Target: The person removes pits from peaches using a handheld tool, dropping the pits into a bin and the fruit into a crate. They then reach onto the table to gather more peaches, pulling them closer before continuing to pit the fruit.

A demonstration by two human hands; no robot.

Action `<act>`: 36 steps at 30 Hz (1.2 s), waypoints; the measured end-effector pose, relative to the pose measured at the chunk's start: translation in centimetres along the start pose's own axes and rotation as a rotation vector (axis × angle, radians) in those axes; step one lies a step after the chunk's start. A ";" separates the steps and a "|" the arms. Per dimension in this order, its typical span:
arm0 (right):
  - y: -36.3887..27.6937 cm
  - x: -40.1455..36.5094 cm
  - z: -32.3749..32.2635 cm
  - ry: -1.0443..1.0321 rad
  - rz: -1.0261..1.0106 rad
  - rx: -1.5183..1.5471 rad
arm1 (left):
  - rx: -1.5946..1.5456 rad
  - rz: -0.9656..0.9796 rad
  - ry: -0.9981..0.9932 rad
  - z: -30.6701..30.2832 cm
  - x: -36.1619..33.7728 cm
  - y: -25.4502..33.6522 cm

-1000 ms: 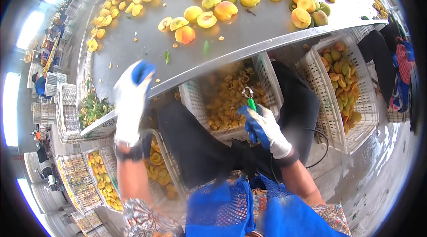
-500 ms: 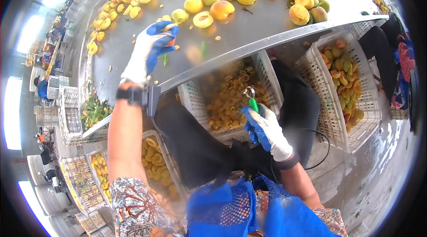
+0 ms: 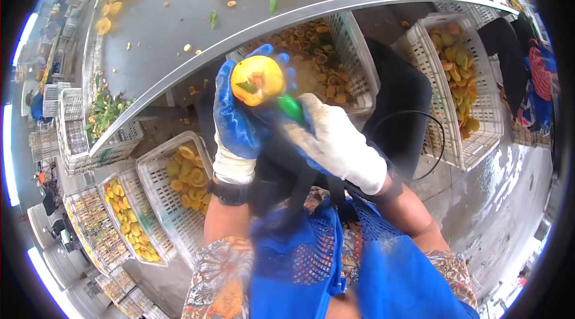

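The left hand [image 3: 239, 124] is clamped round a yellow peach [image 3: 257, 78] just below the surface's [image 3: 156, 26] front edge, over a white crate [image 3: 352, 38], steadying it against the green-handled pitting tool [image 3: 291, 108] gripped tight in the right hand [image 3: 338, 146].

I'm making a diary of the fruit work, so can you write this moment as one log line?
left hand: holds yellow fruit | right hand: grips green-handled tool at fruit | beyond: white crate
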State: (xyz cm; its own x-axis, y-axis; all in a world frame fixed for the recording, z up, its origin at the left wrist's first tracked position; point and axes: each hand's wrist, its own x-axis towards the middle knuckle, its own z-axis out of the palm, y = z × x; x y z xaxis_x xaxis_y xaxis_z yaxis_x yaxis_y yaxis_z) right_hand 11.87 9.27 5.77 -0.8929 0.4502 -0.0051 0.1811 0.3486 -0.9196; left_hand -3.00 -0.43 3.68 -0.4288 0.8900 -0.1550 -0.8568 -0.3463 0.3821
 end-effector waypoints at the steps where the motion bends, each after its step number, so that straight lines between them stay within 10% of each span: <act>1: 0.4 -0.1 0.4 0.014 -0.035 -0.033 | 0.029 0.016 0.015 0.2 -0.1 -0.2; 8: -1.1 0.1 -0.3 -0.012 0.270 0.223 | 0.038 0.110 0.085 0.5 -1.0 -1.3; 12: 1.5 0.2 1.1 0.121 0.238 0.452 | 0.644 0.473 0.149 -2.6 -1.7 -4.0; 14: 2.7 0.4 1.2 0.148 0.073 0.279 | 0.053 0.090 0.214 0.2 -2.0 -2.3; 16: 1.8 0.9 0.7 0.146 -0.075 0.021 | 0.153 -0.014 0.258 -0.6 -1.3 -2.3; 28: 1.0 -0.1 -2.0 0.131 0.246 0.123 | 0.076 0.075 0.259 -1.5 -1.3 -2.5; 36: 1.2 -1.8 1.4 -0.011 0.101 -0.055 | 0.072 0.167 0.202 -1.0 -1.0 -3.3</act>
State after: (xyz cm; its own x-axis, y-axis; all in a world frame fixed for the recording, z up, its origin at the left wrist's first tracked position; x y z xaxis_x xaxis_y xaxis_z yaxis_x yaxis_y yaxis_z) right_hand 13.09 7.74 4.16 -0.8736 0.4760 -0.1009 0.2921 0.3472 -0.8911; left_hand -0.03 -0.52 1.63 -0.6175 0.7422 -0.2604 -0.7498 -0.4552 0.4802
